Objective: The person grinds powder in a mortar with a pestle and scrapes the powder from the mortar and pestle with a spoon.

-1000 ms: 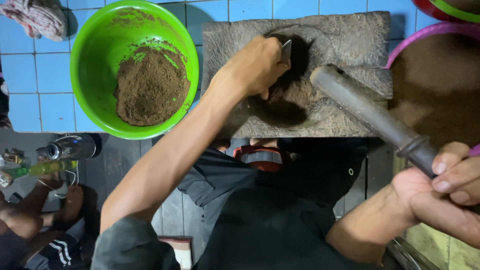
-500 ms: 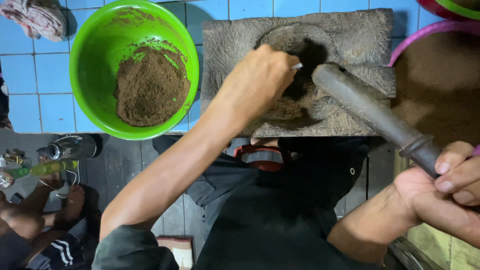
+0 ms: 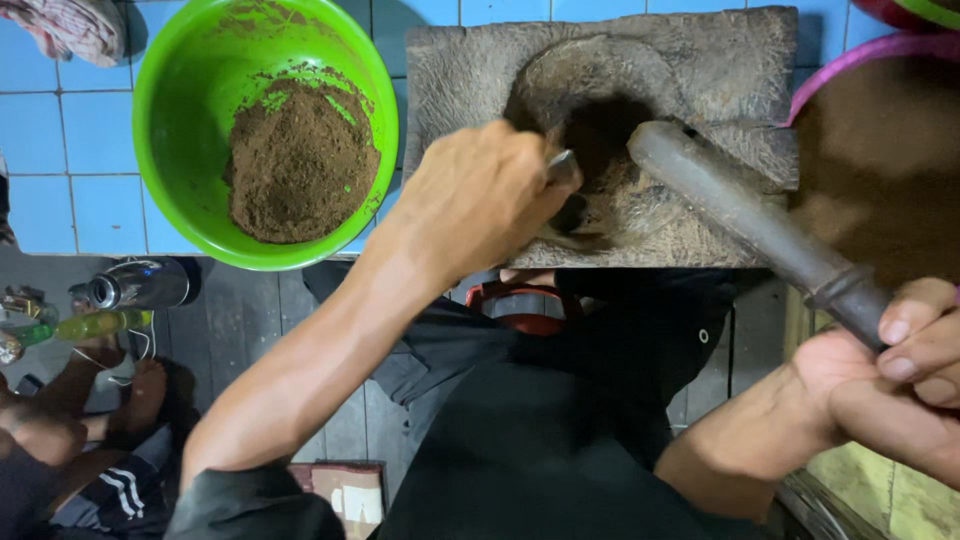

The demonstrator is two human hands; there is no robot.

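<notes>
Bright green round plastic bowl (image 3: 180, 130) held dark brown powder (image 3: 300, 160). Grey rough stone mortar slab (image 3: 720, 70) had a blackish hollow; long pestle (image 3: 740, 215) was dull grey. Square glazed tiles (image 3: 60, 150) were light blue with pale grout.

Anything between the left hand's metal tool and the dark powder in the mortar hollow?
Nothing visible. The left hand holds the metal tool at the hollow; the pestle, in the right hand, lies across its right rim.

A green bowl (image 3: 160, 130) of brown powder (image 3: 300, 160) on blue tiles (image 3: 60, 130), a crumpled cloth (image 3: 70, 25) beside it
</notes>
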